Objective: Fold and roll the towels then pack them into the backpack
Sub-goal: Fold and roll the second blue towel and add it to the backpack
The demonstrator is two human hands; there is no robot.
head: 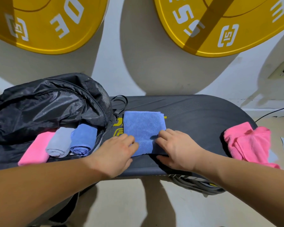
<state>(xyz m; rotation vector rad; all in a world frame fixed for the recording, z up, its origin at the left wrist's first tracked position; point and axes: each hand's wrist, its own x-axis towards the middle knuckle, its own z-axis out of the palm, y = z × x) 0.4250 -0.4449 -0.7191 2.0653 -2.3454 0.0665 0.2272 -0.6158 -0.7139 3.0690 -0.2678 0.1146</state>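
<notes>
Item: folded blue towel (143,126), flat on the middle of the black bench (203,115), near edge turned up into a first short roll. Left grip (116,151) and right grip (175,148) both rest on that rolled edge, fingers curled over it, the right thumb tucked at the towel's near border. Adjacent: open black backpack (39,102) at the bench's left end holding pink roll (36,149), grey roll (59,141) and blue roll (84,138) side by side; crumpled pink towel (251,143) at the right end.
</notes>
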